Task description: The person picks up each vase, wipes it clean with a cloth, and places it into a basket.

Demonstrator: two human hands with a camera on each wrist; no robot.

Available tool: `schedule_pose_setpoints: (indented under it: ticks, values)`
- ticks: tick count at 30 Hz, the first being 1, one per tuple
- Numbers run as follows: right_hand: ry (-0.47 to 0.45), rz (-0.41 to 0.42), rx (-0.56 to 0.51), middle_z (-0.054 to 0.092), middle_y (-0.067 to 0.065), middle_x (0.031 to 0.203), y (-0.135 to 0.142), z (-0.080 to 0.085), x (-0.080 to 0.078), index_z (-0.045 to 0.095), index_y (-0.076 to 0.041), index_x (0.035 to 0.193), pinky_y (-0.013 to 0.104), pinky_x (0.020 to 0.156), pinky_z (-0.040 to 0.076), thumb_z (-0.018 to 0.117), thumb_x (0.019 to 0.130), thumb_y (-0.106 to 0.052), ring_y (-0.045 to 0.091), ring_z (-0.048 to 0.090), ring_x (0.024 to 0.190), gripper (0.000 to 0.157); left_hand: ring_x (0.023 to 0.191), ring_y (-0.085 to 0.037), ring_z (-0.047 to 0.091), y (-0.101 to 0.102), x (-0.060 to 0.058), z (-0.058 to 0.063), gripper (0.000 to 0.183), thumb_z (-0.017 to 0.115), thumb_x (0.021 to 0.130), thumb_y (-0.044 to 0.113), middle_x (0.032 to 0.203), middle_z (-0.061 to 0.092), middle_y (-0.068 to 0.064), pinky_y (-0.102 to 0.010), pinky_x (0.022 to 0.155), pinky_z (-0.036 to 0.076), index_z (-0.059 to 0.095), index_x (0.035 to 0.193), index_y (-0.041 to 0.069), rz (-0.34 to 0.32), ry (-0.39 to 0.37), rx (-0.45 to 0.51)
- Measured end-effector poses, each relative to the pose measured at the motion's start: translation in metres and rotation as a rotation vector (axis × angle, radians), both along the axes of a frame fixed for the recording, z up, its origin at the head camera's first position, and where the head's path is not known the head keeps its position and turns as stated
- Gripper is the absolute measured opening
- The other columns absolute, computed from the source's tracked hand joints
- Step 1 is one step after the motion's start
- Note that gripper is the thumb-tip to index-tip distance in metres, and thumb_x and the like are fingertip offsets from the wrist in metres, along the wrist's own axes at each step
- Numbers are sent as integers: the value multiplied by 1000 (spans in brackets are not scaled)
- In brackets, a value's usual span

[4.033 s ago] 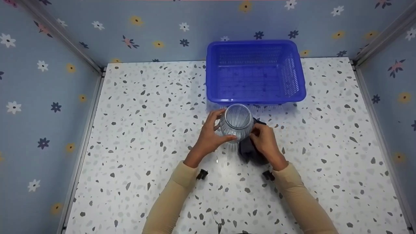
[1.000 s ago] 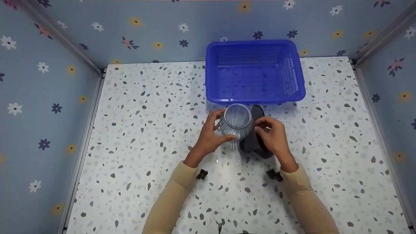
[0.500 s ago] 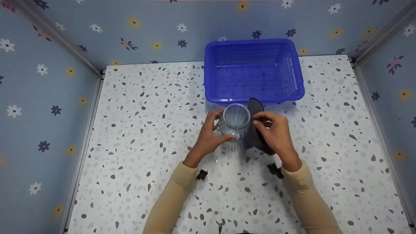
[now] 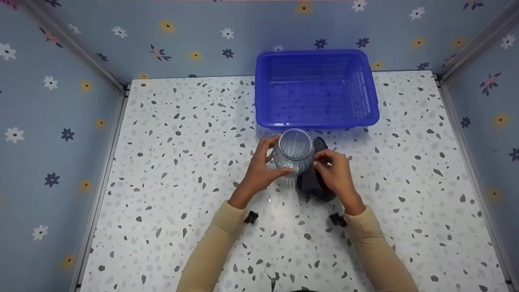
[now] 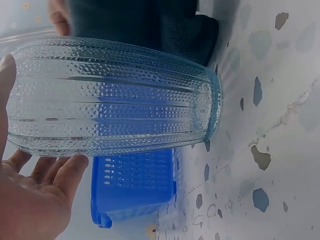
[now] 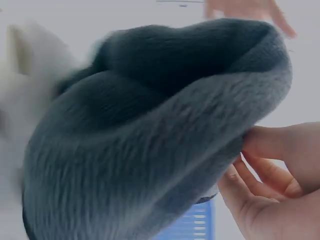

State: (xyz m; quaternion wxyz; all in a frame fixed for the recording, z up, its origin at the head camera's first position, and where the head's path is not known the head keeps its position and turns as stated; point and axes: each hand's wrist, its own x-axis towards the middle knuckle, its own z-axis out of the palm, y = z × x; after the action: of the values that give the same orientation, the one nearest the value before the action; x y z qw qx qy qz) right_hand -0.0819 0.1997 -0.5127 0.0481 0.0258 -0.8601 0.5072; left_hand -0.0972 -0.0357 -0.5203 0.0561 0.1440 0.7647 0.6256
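Note:
A ribbed clear glass jar (image 4: 295,165) stands upright in the middle, its round mouth facing up. My left hand (image 4: 261,172) grips it from the left, thumb at the front and fingers behind. In the left wrist view the glass (image 5: 115,100) shows a dotted, fluted surface. My right hand (image 4: 337,172) pinches a dark grey cloth (image 4: 314,185) at the jar's right side. The cloth (image 6: 140,145) fills much of the right wrist view, folded and hanging from thumb and fingers. Whether it touches the glass all along that side is hidden.
Just behind the jar sits a blue plastic basket (image 4: 316,101) with slotted walls and nothing visible inside. The speckled white table (image 4: 182,162) is bounded by flowered panels (image 4: 227,36) at the back and sides. Small black clips (image 4: 252,217) show by the wrists.
My right hand with the cloth slid away from me along the jar's right side, then came back nearer. The left hand and the jar stay where they were.

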Motion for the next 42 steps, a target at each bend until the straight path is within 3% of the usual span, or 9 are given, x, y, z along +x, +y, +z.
schedule_pose_setpoints:
  ticks: [4,10,14,22,26,33,42]
  values:
    - [10,7,26,74,24,90,-1,-19,-3,71,10,93,24,71,54,71,88,16,37,72,84,8,145,-30,45,0,-1,1,94,95,80,20,155,43,-9,-48,116,47,43,158,13,-8,7,-6]
    - [-16,24,100,72,23,84,-6,-35,-9,71,10,90,36,71,57,69,85,16,36,70,78,8,145,-30,45,-1,-1,3,96,96,78,19,156,43,-8,-47,116,47,44,158,13,-5,17,-18]
    - [-30,31,149,71,20,79,-8,-40,-12,72,8,87,40,68,56,69,84,16,35,69,74,9,146,-29,45,-1,-2,3,96,96,78,21,156,43,-8,-45,116,47,44,158,13,-11,26,-24]
    - [-38,13,140,72,19,82,-7,-40,-8,73,7,87,42,71,57,72,85,15,34,70,76,8,145,-31,45,0,-1,-1,96,96,79,20,157,42,-9,-46,116,47,42,159,13,-22,19,-13]
    - [-24,3,106,73,20,84,-6,-31,-4,72,7,88,39,72,57,72,86,15,34,71,79,8,145,-32,45,-1,-1,-2,96,96,79,19,157,42,-9,-46,116,47,42,158,14,-17,4,-5]
    - [23,-15,21,74,19,88,-2,0,1,74,6,93,21,70,49,71,90,15,31,70,81,9,146,-32,44,-2,-1,-3,96,95,81,22,157,42,-9,-49,116,47,41,160,15,-23,10,-19]
    - [83,-48,-87,75,21,94,-4,43,2,76,8,96,16,79,57,73,90,14,33,74,91,9,142,-30,45,-2,-2,-2,97,95,80,23,155,43,-7,-48,116,47,42,161,17,-20,10,-12]
